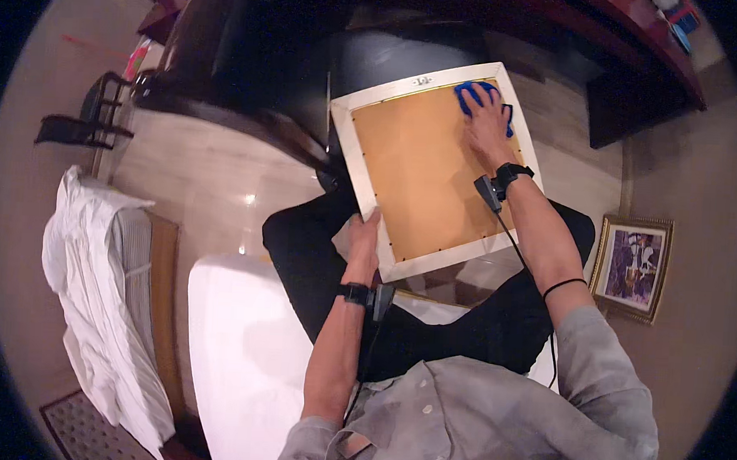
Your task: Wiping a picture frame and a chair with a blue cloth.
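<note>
A picture frame rests tilted over my lap with its back up: an orange-brown backing board inside a pale border, with a small metal hanger at the far edge. My left hand grips the frame's near left side, its thumb on the border and its other fingers hidden beneath. At the far right corner my right hand presses a blue cloth on the backing, fingers spread over it. Part of the cloth is covered by the hand.
Beyond the frame stands a dark leather chair. A gold-framed picture leans at the right wall. White fabric drapes over a striped piece at the left. A dark wooden desk is at the far right, a small black chair at the far left.
</note>
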Action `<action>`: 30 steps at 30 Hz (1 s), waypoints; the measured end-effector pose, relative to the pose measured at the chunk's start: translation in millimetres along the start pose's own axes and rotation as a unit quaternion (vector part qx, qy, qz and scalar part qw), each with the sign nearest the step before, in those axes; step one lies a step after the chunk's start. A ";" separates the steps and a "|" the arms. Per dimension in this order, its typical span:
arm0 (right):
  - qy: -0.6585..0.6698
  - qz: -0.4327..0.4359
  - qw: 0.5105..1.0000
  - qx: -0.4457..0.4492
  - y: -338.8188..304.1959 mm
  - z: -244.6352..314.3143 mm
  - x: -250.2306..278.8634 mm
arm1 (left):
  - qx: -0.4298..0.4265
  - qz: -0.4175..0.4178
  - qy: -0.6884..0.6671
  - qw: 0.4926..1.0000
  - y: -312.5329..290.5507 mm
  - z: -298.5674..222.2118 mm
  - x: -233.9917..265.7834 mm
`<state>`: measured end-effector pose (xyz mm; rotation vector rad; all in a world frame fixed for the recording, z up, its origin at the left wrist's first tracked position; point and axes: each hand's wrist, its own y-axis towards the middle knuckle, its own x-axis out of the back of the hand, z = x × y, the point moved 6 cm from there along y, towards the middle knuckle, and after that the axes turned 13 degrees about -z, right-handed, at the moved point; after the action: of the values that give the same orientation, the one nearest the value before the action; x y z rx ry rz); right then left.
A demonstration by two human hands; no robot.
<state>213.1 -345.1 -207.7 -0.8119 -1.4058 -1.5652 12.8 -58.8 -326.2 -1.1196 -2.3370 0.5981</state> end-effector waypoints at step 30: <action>0.088 0.100 0.957 0.260 -33.5 190.6 -10.3 | -0.059 0.024 0.196 0.978 -35.8 -2.5 -53.0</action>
<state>172.8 -155.7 -201.8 -0.4644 -1.4604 -1.0153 22.2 -121.2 -316.1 -1.2235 -2.0285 0.2268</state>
